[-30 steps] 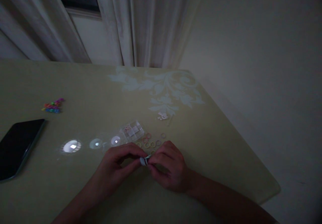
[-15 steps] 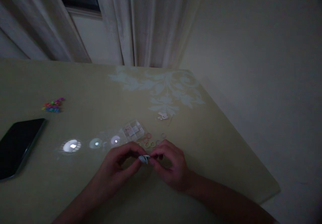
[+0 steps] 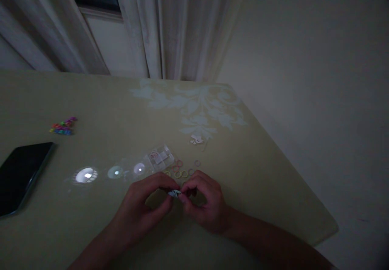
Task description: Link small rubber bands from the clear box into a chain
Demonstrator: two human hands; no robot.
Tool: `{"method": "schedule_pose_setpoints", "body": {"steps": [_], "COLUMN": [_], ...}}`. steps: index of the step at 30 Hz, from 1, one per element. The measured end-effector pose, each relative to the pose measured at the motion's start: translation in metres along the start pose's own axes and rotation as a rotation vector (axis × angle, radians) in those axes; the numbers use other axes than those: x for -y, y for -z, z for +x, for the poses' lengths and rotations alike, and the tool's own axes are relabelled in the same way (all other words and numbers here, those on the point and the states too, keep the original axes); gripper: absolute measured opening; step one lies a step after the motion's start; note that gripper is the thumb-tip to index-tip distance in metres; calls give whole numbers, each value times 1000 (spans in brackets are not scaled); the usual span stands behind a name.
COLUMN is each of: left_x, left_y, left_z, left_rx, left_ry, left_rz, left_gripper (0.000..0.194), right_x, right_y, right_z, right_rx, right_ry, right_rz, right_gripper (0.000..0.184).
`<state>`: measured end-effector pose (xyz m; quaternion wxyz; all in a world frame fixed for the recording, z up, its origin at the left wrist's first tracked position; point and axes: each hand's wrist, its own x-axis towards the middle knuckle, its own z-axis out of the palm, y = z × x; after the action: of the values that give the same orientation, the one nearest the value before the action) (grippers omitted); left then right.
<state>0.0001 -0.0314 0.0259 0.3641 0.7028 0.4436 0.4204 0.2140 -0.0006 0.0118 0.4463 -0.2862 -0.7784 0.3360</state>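
A small pale blue-green bundle of bands (image 3: 175, 193) is pinched just above the table, between the two hands. My left hand (image 3: 146, 207) grips its left side between thumb and forefinger, and my right hand (image 3: 206, 203) closes on its right end with thumb and fingertips. Past the fingers lie several loose small bands: yellow bands (image 3: 181, 174), pink bands (image 3: 178, 164) and a grayish band (image 3: 197, 163). A clear divided plastic box (image 3: 161, 157) with pinkish bands in it stands behind my left hand. The dim light blurs the bundle's details.
On the yellowish table (image 3: 267, 189) a dark phone (image 3: 24, 177) lies at the left. Behind it is a pile of bright beads or clips (image 3: 63, 127). Small white pieces (image 3: 197, 139) lie beyond the box. Curtains (image 3: 188, 27) and a wall border the table.
The bundle has turned a little between my fingers, so less of it shows. My hands have shifted slightly, with the fingertips drawn closer together.
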Motion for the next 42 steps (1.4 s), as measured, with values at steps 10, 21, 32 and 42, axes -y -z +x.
{"method": "schedule_pose_setpoints", "body": {"steps": [10,21,32,42], "left_x": [-1,2,4,7], "left_y": [5,24,21,12], "left_z": [-2,5,4,4], "left_rx": [-7,-421,-380,-113], "left_ry": [-71,152,134,-47], "left_rz": [76,-105,-71,38], "left_gripper": [22,7,10,25], "right_x": [-1,-13,-20,8], "right_y": [0,-11,-18,4], "right_z": [-1,2,-6,13], "right_rx": [2,304,365,119], "right_ry": [42,24,-3,-265], "right_rz": [-48,-562,-546,258], "right_gripper": [6,34,12,24]}}
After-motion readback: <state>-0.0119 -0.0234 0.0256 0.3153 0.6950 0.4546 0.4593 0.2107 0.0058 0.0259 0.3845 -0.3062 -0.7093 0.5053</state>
